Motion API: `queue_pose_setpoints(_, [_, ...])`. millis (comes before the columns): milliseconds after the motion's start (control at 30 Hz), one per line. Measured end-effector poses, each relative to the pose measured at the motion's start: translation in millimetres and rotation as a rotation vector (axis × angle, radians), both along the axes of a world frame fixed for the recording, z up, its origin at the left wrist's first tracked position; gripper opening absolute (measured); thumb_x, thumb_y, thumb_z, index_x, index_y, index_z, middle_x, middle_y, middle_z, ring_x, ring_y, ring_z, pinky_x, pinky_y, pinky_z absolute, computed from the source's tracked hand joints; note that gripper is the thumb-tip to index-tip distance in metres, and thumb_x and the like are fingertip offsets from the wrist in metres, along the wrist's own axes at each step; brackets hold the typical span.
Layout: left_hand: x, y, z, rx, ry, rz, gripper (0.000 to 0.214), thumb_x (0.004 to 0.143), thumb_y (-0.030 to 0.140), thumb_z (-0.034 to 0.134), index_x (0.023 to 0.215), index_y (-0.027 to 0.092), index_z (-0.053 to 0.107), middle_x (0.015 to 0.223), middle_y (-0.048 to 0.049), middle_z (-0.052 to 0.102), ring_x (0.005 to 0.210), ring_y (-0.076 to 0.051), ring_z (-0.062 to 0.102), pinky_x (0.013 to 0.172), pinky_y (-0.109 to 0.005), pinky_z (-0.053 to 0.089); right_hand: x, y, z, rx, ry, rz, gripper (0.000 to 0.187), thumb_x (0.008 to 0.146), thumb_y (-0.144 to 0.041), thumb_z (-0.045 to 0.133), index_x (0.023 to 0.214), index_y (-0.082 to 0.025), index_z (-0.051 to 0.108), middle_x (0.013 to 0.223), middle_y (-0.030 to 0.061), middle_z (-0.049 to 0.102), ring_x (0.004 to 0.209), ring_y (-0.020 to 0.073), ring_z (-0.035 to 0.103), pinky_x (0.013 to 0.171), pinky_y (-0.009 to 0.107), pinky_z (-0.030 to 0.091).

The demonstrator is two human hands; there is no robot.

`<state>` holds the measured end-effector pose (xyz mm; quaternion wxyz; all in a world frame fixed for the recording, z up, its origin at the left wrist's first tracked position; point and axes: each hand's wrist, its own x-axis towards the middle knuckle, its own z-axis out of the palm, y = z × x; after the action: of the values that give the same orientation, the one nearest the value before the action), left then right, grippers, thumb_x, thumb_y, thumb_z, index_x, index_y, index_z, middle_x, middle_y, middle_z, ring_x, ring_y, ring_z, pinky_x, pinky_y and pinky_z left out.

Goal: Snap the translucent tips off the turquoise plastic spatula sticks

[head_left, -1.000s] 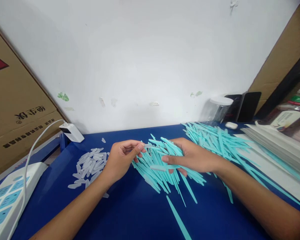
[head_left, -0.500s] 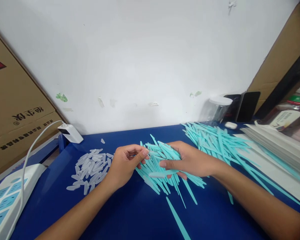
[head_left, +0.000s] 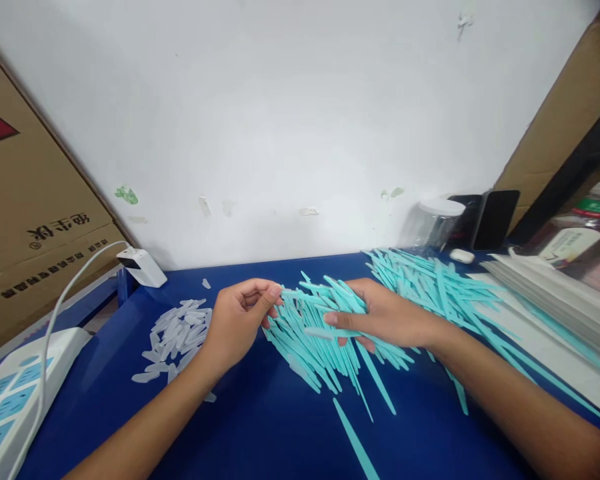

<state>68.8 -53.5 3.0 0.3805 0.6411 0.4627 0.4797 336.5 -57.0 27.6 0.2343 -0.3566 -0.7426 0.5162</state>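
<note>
My left hand [head_left: 244, 317] is closed, thumb and forefinger pinching the end of a turquoise eyebrow razor [head_left: 304, 295]; whether a clear cap sits at that end is hidden by the fingers. My right hand [head_left: 375, 313] wraps round a loose bunch of the same razors [head_left: 347, 300], one with a pale tip jutting out under its thumb. Below both hands, many more razors [head_left: 300, 363] lie fanned in a heap on the blue table [head_left: 260, 433]. Left of my left hand is a pile of small translucent caps [head_left: 177, 337].
A second heap of turquoise razors [head_left: 430, 283] lies at the right, beside stacked white sheets [head_left: 545, 300]. Behind stand a lidded clear jar [head_left: 433, 223] and a phone [head_left: 496, 220]. A power strip [head_left: 35, 387], a white charger [head_left: 143, 267] and a cardboard box [head_left: 40, 180] flank the left.
My left hand has moved slightly left and up, its pinch now at the end of a turquoise razor. The right hand stays nearly in place round the bunch.
</note>
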Motion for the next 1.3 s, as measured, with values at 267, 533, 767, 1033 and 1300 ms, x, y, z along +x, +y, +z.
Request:
queue_pose_setpoints(267, [-5.9, 4.9, -1.7, 0.008, 0.007, 0.007, 0.036, 0.091, 0.051, 0.075, 0.087, 0.015, 0.073, 0.071, -0.0034, 0.071, 0.057, -0.013, 0.061, 0.05, -0.022, 0.053, -0.4, 0.6, -1.5, -0.013, 0.005, -0.043, 0.045, 0.089, -0.065, 0.07, 0.088, -0.02, 0.065, 0.063, -0.0012, 0.066, 0.045, 0.0136, 0.055, 0.052, 0.03, 0.05])
queue_pose_setpoints(533, [-4.5, 5.5, -4.0, 0.008, 0.019, -0.026, 0.038, 0.092, 0.054, 0.072, 0.088, 0.017, 0.071, 0.074, -0.0039, 0.07, 0.06, -0.015, 0.063, 0.051, -0.024, 0.053, 5.0, 0.7, -6.2, -0.051, -0.061, -0.083, 0.049, 0.087, -0.069, 0.07, 0.079, -0.021, 0.063, 0.052, -0.0019, 0.057, 0.051, 0.0178, 0.061, 0.053, 0.03, 0.049])
queue_pose_setpoints(767, [-49.1, 29.5, 18.2, 0.269, 0.785, 0.195, 0.037, 0.098, 0.054, 0.059, 0.095, 0.021, 0.075, 0.082, -0.0065, 0.075, 0.075, -0.024, 0.068, 0.068, -0.033, 0.048, 9.0, 5.1, -1.6, 0.019, -0.072, -0.245, 0.05, 0.088, -0.069, 0.07, 0.084, -0.02, 0.062, 0.071, 0.0036, 0.072, 0.048, 0.0133, 0.055, 0.062, 0.033, 0.052])
queue_pose_setpoints(1033, [-109.1, 62.2, 15.3, 0.153, 1.161, 0.252, 0.036, 0.096, 0.043, 0.055, 0.108, 0.018, 0.076, 0.108, -0.015, 0.077, 0.099, -0.034, 0.07, 0.078, -0.037, 0.048, 15.4, 14.9, -1.1, 0.134, -0.03, -0.341, 0.048, 0.098, -0.064, 0.06, 0.079, -0.02, 0.06, 0.063, 0.0017, 0.069, 0.044, 0.0125, 0.049, 0.067, 0.034, 0.05])
queue_pose_setpoints(1300, [-123.4, 57.8, 27.3, -0.129, 0.972, -0.002, 0.047, 0.077, 0.064, 0.072, 0.097, 0.023, 0.078, 0.086, -0.0067, 0.075, 0.077, -0.026, 0.069, 0.065, -0.03, 0.049, 14.1, 12.8, -0.4, 0.126, -0.034, -0.336, 0.043, 0.099, -0.061, 0.059, 0.082, -0.021, 0.057, 0.069, 0.0011, 0.071, 0.046, 0.0126, 0.051, 0.065, 0.033, 0.05])
